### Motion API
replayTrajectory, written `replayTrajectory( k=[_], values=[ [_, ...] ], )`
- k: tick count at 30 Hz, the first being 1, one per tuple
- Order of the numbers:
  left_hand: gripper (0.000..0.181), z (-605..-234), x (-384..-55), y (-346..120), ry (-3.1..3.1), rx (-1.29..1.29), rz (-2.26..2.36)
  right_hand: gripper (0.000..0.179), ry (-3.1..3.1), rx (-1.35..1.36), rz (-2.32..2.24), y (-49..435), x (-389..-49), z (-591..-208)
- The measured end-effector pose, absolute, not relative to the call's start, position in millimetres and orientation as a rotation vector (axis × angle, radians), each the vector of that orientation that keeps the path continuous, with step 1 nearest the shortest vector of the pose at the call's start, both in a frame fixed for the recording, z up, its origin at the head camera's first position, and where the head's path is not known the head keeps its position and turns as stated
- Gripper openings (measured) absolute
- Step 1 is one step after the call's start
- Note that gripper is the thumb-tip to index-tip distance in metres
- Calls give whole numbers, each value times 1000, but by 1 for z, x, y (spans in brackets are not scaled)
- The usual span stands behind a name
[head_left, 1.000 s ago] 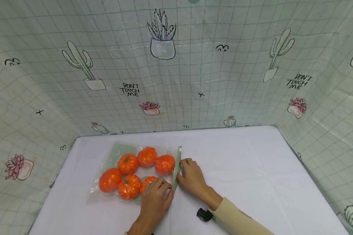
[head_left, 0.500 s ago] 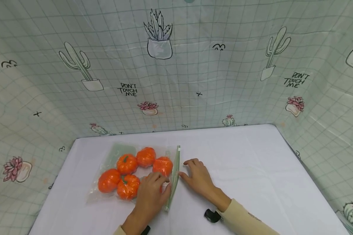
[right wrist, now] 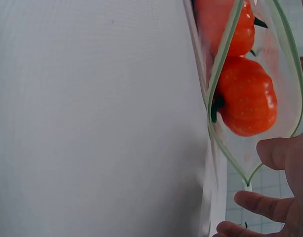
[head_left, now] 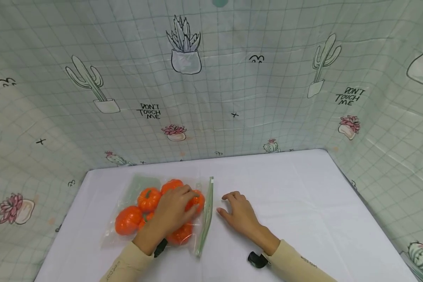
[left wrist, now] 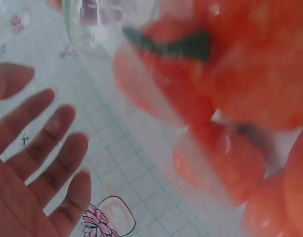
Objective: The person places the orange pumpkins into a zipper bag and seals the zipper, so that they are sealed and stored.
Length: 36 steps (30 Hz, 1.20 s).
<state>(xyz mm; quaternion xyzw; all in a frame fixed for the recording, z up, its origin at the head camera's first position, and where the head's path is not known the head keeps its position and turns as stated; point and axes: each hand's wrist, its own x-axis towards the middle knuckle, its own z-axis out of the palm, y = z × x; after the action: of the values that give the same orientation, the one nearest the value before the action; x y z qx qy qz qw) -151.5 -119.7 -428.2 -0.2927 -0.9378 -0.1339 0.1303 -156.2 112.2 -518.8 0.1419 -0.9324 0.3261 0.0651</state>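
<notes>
A clear zip bag [head_left: 206,221] with a green-edged mouth lies on its side, the mouth toward the right. Several small orange pumpkins [head_left: 149,200] with green stems are inside it. My left hand [head_left: 176,207] reaches over the bag and hides some of them; in the left wrist view its fingers [left wrist: 52,123] are spread with nothing in them. My right hand [head_left: 241,213] is just right of the mouth, fingers loosely bent and holding nothing. The right wrist view shows the mouth gaping, with a pumpkin [right wrist: 246,96] close inside.
A white-covered table [head_left: 296,207] carries the bag on its left half. Behind and at both sides hangs a gridded curtain [head_left: 211,86] printed with cacti. Black wrist devices show at both sleeves, one a black piece [head_left: 257,259] under the right wrist.
My right hand has come off the bag's mouth and drawn a little to the right. My left hand has moved from beside the mouth to farther over the pumpkins.
</notes>
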Motion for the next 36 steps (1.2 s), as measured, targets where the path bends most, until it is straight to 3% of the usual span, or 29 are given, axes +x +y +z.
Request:
replayTrajectory(
  k=[22,36],
  values=[
    [28,-412,-227,-112,-2917,-1060,-375,31,-2819,422,953,120,-160,-516],
    [32,-421,-251,-98,-2892,-1194,-95,31,-2799,426,926,117,-168,-513]
  ],
)
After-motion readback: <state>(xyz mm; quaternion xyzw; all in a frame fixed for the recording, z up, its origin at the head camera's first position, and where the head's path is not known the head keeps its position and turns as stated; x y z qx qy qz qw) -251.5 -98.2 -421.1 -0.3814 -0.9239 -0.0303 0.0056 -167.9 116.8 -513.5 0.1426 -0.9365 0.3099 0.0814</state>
